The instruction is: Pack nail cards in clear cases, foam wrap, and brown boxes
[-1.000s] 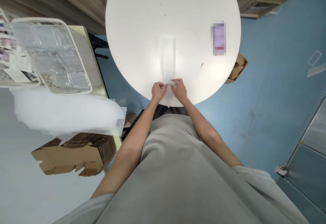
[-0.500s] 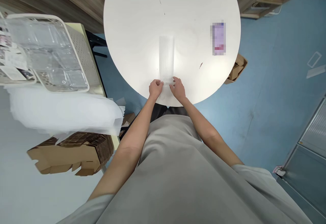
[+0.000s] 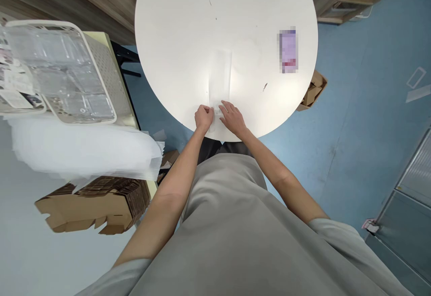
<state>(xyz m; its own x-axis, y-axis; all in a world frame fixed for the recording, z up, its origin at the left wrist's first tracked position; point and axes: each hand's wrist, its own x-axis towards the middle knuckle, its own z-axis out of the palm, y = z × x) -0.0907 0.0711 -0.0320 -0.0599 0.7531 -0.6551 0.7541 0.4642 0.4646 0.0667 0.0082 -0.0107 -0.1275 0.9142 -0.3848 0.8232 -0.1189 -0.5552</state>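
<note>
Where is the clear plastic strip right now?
In the head view the strip lies on the round table, its near end at the table's near edge, between the left hand and right hand.

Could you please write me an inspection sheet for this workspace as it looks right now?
Surface: round white table, with a few small dark marks.
Job's things: clear plastic strip lying flat, running away from the person.
Clutter: blurred purple item on the table's right side.
Hands: left hand curled shut on the strip's near end; right hand open, fingers laid on the strip.
Cables: nothing seen.
Surroundings: at left, a basket of clear trays, a white sheet stack and flattened cardboard; a cardboard box on the blue floor by the table's right edge.
</note>
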